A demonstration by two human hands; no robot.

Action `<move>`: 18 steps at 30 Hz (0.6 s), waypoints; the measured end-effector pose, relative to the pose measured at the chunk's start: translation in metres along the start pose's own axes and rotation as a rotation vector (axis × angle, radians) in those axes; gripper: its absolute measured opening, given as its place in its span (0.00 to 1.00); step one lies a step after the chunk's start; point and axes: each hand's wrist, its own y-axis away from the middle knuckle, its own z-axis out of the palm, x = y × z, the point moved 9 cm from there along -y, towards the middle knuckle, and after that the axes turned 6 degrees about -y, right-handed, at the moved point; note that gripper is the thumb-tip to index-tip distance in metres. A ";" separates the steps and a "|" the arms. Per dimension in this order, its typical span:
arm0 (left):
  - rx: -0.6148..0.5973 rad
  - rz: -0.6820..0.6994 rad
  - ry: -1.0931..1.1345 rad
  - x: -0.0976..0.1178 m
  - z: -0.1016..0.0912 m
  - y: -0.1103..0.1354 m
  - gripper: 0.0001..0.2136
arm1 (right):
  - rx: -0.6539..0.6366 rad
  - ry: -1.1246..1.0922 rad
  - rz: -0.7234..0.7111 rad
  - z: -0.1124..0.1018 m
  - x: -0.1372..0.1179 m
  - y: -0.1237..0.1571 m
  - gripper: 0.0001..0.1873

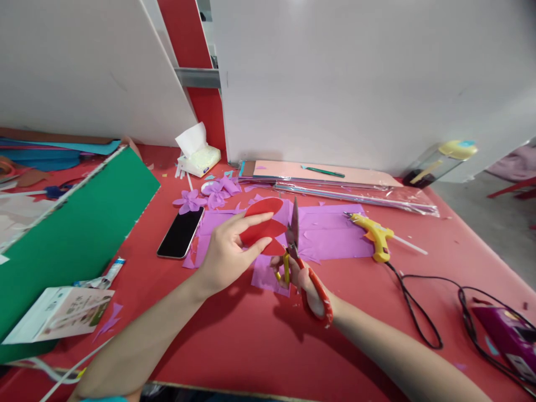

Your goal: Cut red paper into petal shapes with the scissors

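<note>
My left hand (234, 245) pinches a red paper cutout (263, 228) with several pointed, petal-like lobes, its fingers closed over the left side. In my right hand (307, 285) is a pair of scissors (293, 240) with red and yellow handles. The blades point away from me, parted, just right of the lobe tips; whether they touch the paper I cannot tell. Beneath both hands lie purple sheets (335, 231) on the red table. Purple paper flowers (189, 201) sit beyond my left hand, near a black-screened phone (181, 233).
At right lies a yellow glue gun (379, 237) with its black cord trailing toward a purple box (506, 335). A tissue pack (203, 161) and plastic-wrapped sheets (355, 195) line the back. A green board (84, 223) stands at left; a clear bottle (444, 159) is at back right.
</note>
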 end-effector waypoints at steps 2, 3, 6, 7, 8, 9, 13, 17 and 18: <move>-0.026 -0.025 0.013 -0.001 0.002 0.001 0.16 | 0.056 -0.040 -0.002 -0.006 -0.005 -0.002 0.23; -0.049 -0.035 0.017 -0.002 0.005 0.002 0.16 | 0.086 -0.046 -0.007 -0.009 -0.008 -0.003 0.20; -0.155 -0.031 0.028 0.000 0.016 0.004 0.17 | 0.190 -0.035 -0.059 -0.020 -0.021 -0.006 0.14; -0.196 -0.018 0.033 0.002 0.020 0.005 0.17 | 0.231 -0.035 -0.074 -0.024 -0.024 -0.006 0.13; -0.234 -0.001 0.037 0.004 0.025 0.007 0.17 | 0.273 -0.043 -0.082 -0.028 -0.025 -0.006 0.12; -0.264 0.020 0.040 0.006 0.028 0.008 0.16 | 0.313 -0.058 -0.087 -0.031 -0.026 -0.005 0.12; -0.330 0.113 0.032 0.013 0.039 0.012 0.15 | 0.412 -0.135 -0.139 -0.039 -0.029 -0.004 0.13; -0.362 0.156 0.011 0.014 0.044 0.015 0.15 | 0.462 -0.132 -0.143 -0.041 -0.029 -0.003 0.16; -0.365 0.155 0.012 0.014 0.044 0.015 0.14 | 0.467 -0.118 -0.136 -0.042 -0.030 -0.003 0.17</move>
